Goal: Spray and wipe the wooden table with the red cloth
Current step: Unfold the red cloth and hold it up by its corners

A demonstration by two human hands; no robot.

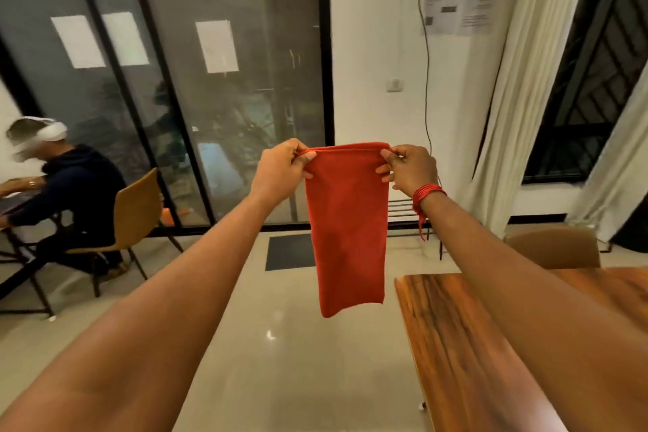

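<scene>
The red cloth (347, 231) hangs folded lengthwise in the air, held up at arm's length in the middle of the view. My left hand (280, 170) pinches its top left corner and my right hand (412, 168) pinches its top right corner. A red thread band is tied around my right wrist. The wooden table (466, 354) lies at the lower right, partly under my right forearm, and the cloth hangs left of its edge over the floor. No spray bottle is in view.
A wooden chair (554, 249) stands at the table's far side. At the far left a person (70, 186) sits on another chair (131, 217) at a desk. Glass sliding doors, a dark floor mat (289, 251) and white curtains (519, 88) lie ahead.
</scene>
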